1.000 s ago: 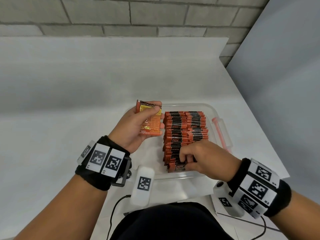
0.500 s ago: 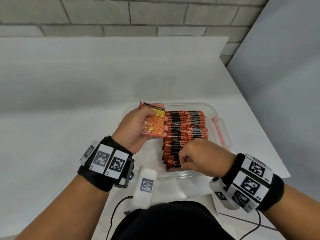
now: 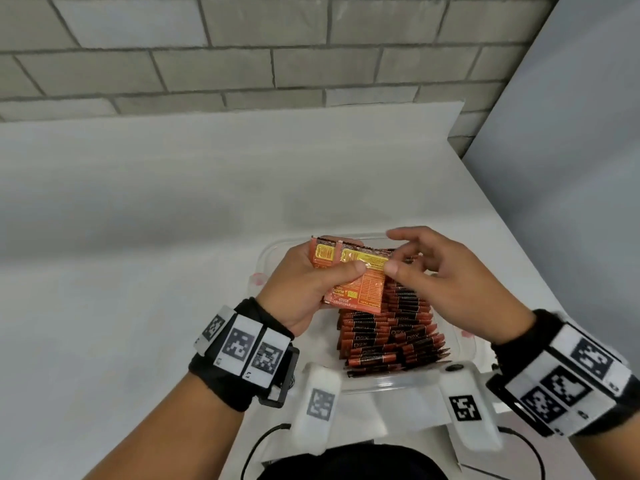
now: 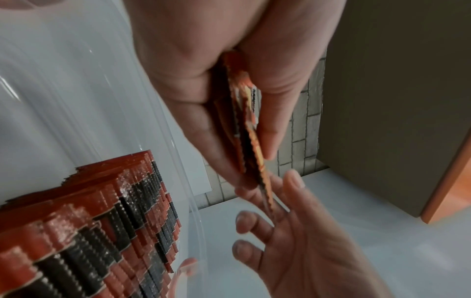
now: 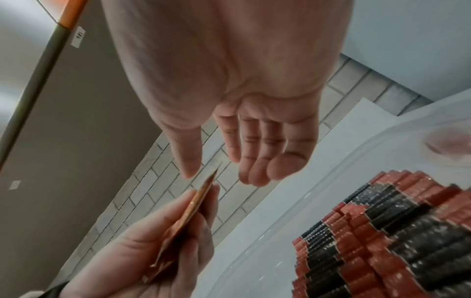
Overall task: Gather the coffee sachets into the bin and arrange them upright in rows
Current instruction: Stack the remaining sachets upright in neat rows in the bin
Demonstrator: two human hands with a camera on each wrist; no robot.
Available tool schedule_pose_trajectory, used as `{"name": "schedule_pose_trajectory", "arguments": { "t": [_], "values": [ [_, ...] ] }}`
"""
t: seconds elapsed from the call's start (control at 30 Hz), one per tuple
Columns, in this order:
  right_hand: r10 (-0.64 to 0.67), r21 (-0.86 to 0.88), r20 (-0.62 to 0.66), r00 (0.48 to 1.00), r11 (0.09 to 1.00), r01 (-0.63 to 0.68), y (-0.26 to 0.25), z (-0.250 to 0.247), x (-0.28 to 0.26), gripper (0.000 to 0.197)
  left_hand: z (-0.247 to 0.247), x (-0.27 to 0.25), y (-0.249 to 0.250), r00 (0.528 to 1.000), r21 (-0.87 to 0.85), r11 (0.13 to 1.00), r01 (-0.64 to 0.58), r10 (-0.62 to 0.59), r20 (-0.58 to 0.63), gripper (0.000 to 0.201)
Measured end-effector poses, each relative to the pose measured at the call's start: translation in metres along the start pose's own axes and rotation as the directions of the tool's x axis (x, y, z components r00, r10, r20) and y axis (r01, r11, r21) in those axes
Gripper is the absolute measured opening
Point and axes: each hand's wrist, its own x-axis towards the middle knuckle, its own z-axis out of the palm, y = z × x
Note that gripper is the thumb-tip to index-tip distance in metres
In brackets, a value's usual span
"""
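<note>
My left hand (image 3: 337, 273) grips a small stack of orange coffee sachets (image 3: 363, 289) above the far left part of the clear plastic bin (image 3: 398, 380). My right hand (image 3: 417, 261) is beside it, thumb and fingers spread either side of the top sachet's right edge. The right wrist view shows a gap between the thumb (image 5: 187, 161), the sachet edge (image 5: 203, 193) and the fingers (image 5: 254, 171). Two packed rows of red-and-black sachets (image 3: 391, 337) stand upright in the bin's right half, also seen in the left wrist view (image 4: 102, 231).
The bin sits near the front right of a white table (image 3: 138, 271); its left half (image 3: 325, 337) holds no sachets. A grey panel (image 3: 571, 168) rises on the right and a brick wall (image 3: 242, 46) behind. White wrist camera units (image 3: 317, 407) hang in front of the bin.
My right hand left the front of the rows in the bin and rose to the sachets in my left hand, its fingers uncurling. My left hand shifted slightly right with its stack.
</note>
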Motion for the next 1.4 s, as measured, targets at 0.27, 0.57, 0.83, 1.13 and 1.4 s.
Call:
{"name": "schedule_pose_trajectory", "arguments": {
  "t": [0.27, 0.57, 0.83, 1.13, 1.4],
  "values": [
    [-0.218, -0.033, -0.205, 0.954, 0.976, 0.216, -0.006, 0.0, 0.009, 0.015, 0.005, 0.0, 0.003, 0.998, -0.105, 0.994, 0.006, -0.013, -0.065, 0.045],
    [-0.297, -0.122, -0.069, 0.952, 0.95, 0.287, 0.002, 0.012, 0.001, 0.027, 0.001, 0.0, 0.005, 0.995, -0.097, 0.994, -0.058, 0.05, -0.086, 0.042],
    [0.003, 0.037, 0.174, 0.985, 0.999, -0.01, 0.007, -0.018, 0.008, 0.021, 0.01, 0.002, 0.008, 0.999, -0.003, 1.0, -0.028, 0.028, -0.035, 0.038],
    [0.067, -0.28, 0.453, 0.889, 0.957, 0.07, 0.05, -0.033, -0.037, 0.013, -0.011, 0.006, 0.003, 0.992, -0.109, 0.994, 0.004, -0.017, -0.121, 0.034],
    [0.071, -0.433, 0.502, 0.862, 0.884, 0.179, 0.043, -0.027, -0.046, 0.023, -0.001, 0.012, 0.006, 0.995, -0.091, 0.996, 0.025, -0.033, -0.092, 0.035]
  ]
}}
